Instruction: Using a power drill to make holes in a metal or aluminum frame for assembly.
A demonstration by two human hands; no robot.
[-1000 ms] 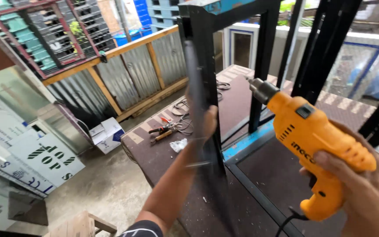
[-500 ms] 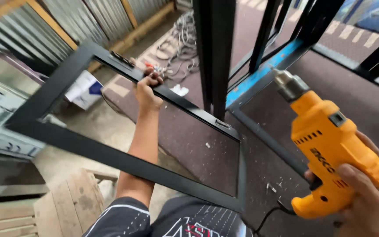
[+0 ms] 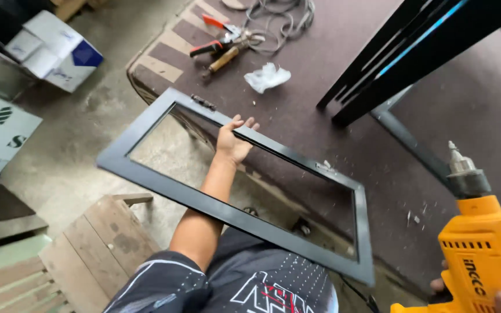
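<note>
Here, left hand [image 3: 233, 142] reached through black rectangular frame [image 3: 146, 177], fingers curled on its far rail, frame held tilted over brown table's [image 3: 320, 87] near edge; right hand [image 3: 497, 298] low right, wrapped around orange drill [image 3: 482, 249], finger closure mostly out of view.
</note>
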